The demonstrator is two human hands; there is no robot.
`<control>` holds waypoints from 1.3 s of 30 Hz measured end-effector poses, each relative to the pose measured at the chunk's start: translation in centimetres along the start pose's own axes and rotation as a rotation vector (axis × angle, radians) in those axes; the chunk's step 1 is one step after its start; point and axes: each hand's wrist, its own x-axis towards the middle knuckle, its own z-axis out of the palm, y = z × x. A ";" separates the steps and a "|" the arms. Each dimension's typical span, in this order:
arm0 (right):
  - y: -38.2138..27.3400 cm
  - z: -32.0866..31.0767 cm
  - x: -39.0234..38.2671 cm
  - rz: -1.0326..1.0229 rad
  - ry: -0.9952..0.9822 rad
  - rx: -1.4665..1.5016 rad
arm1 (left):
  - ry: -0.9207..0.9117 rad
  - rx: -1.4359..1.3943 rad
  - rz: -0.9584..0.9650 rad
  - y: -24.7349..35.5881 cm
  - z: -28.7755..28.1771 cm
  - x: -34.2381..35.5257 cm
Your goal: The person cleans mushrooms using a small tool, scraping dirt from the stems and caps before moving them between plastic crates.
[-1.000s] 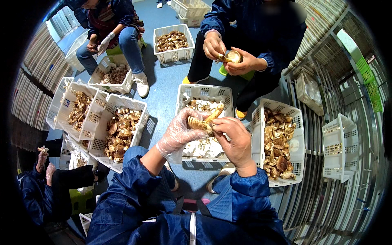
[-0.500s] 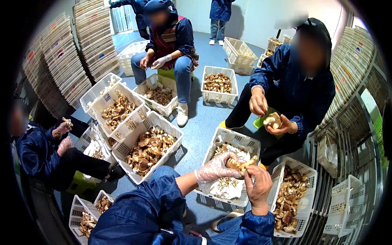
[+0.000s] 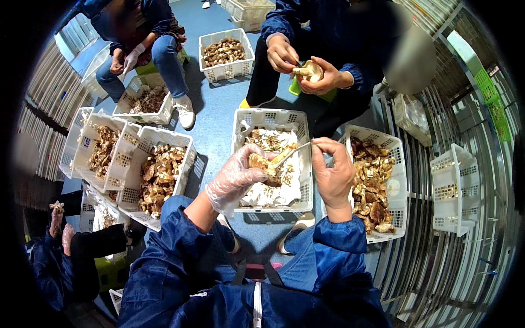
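Note:
In a clear plastic glove, my left hand [image 3: 229,177] is closed around a brown-capped mushroom [image 3: 258,163], its pale stem toward the right. My bare right hand [image 3: 334,175] pinches a small knife [image 3: 293,154] with a thin grey blade; its handle is hidden in the fingers. The blade's tip reaches the mushroom's stem. Below both hands stands a white plastic basket [image 3: 307,188], lined with white material and strewn with pale trimmings [image 3: 268,139]. Beside my right hand, another white basket [image 3: 403,180] is filled with brown mushrooms [image 3: 374,188].
Across from me a co-worker's hands [image 3: 306,68] hold a mushroom. A second co-worker [image 3: 147,44] sits far left, a third [image 3: 60,251] near left. Mushroom baskets [image 3: 188,167] stand at the left; one more [image 3: 249,60] is farther back. Metal racking [image 3: 426,229] lines the right.
My view has tipped down and turned right. The knife blade now shows between my hands, and my right hand has drawn away from the mushroom. The left still grips the mushroom.

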 end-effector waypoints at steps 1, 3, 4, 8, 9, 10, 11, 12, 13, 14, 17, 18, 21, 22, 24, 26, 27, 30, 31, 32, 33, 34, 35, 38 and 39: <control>0.2 -0.1 0.1 0.024 0.015 -0.027 | -0.017 0.021 -0.013 0.0 -0.2 0.0; 0.4 -0.1 0.3 0.069 0.043 -0.075 | -0.048 -0.065 -0.003 -0.4 -0.7 -0.1; 0.4 0.1 0.3 0.081 0.037 -0.077 | -0.061 -0.106 0.005 -0.4 -0.9 -0.3; 0.9 0.4 0.1 0.060 0.005 -0.140 | 0.024 -0.182 -0.035 -0.1 0.4 -0.8; 1.1 0.4 0.1 0.047 0.004 -0.161 | 0.080 -0.170 -0.021 0.2 1.5 -1.0; 1.4 0.4 0.1 0.035 0.003 -0.182 | 0.071 -0.179 -0.011 0.1 1.5 -0.9; 1.8 0.5 0.0 0.040 0.005 -0.188 | 0.062 -0.189 -0.001 0.0 1.4 -0.9; 1.9 0.7 0.0 0.065 -0.017 -0.197 | 0.056 -0.197 0.012 0.0 1.2 -0.9; 2.0 0.8 0.0 0.090 -0.038 -0.207 | 0.088 -0.250 0.026 -0.4 0.7 -1.1; 2.2 0.9 0.0 0.115 -0.060 -0.217 | 0.065 -0.299 0.035 -0.7 0.0 -0.9; 2.2 1.6 -0.3 0.235 -0.176 -0.081 | 0.048 -0.450 0.033 -1.3 -1.7 -0.6; 2.3 1.7 -0.3 0.288 -0.205 -0.030 | 0.064 -0.439 0.030 -1.2 -1.4 -0.5; 2.6 2.0 -0.6 0.370 -0.202 0.061 | 0.079 -0.386 0.032 -0.9 -0.7 -0.6; 2.6 2.1 -0.5 0.396 -0.195 0.089 | 0.054 -0.371 0.031 -0.7 -0.6 -0.6; 2.5 2.1 -0.4 0.406 -0.213 0.072 | 0.003 -0.340 0.027 -0.2 0.0 -0.9; 2.4 2.1 -0.2 0.409 -0.227 0.066 | 0.027 -0.237 0.013 0.2 0.8 -1.1; 2.4 2.2 -0.2 0.405 -0.233 0.069 | 0.017 -0.199 0.007 0.3 0.8 -1.1; 2.5 2.4 -0.2 0.424 -0.230 0.163 | -0.032 -0.121 -0.011 0.6 0.8 -1.0; 2.6 2.5 -0.4 0.436 -0.226 0.207 | -0.027 -0.106 -0.002 0.6 0.9 -1.0; 2.8 2.5 -0.5 0.467 -0.238 0.226 | -0.022 -0.091 0.006 0.5 1.0 -0.9; 3.0 2.5 -0.5 0.498 -0.249 0.246 | 0.011 -0.084 0.002 0.4 1.2 -0.8; 3.1 2.5 -0.6 0.528 -0.260 0.266 | 0.014 -0.059 0.016 0.1 0.8 -0.7; 3.0 2.7 -0.8 0.539 -0.246 0.307 | 0.016 -0.034 0.031 -0.4 0.1 -0.4; 2.9 3.1 -1.0 0.564 -0.230 0.386 | 0.018 0.012 0.072 -0.6 -0.1 -0.1; 2.9 3.1 -1.0 0.566 -0.247 0.385 | 0.019 0.023 0.087 -0.6 -0.1 -0.1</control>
